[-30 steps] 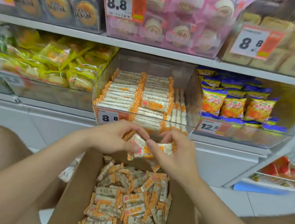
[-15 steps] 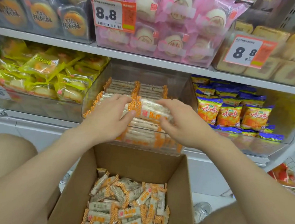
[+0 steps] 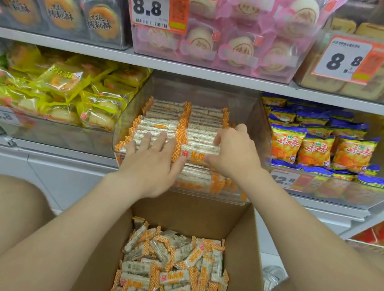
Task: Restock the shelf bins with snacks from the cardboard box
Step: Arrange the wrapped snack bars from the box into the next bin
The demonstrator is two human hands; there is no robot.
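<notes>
A clear shelf bin point(image 3: 262, 134) on the lower shelf holds two neat rows of white snack bars point(image 3: 165, 115) with orange checked ends. My left hand point(image 3: 152, 162) lies flat, fingers straight, on the left row near the bin's front. My right hand point(image 3: 232, 154) reaches into the right row, fingers and thumb curled round a few snack bars point(image 3: 197, 151) at the top of the stack. Below, between my knees, stands the open cardboard box point(image 3: 250, 261) with several loose bars point(image 3: 170, 278) of the same kind in it.
Neighbouring bins hold yellow-wrapped cakes point(image 3: 60, 85) on the left and orange-and-blue snack bags point(image 3: 314, 148) on the right. The upper shelf point(image 3: 195, 69) overhangs the bin, carrying pink-wrapped buns point(image 3: 235, 41) and price tags. A wire basket point(image 3: 382, 241) sits low right.
Both hands carried a bundle of bars from above the box up into the clear bin. My left hand then let go and flattened onto the left row; my right hand moved deeper.
</notes>
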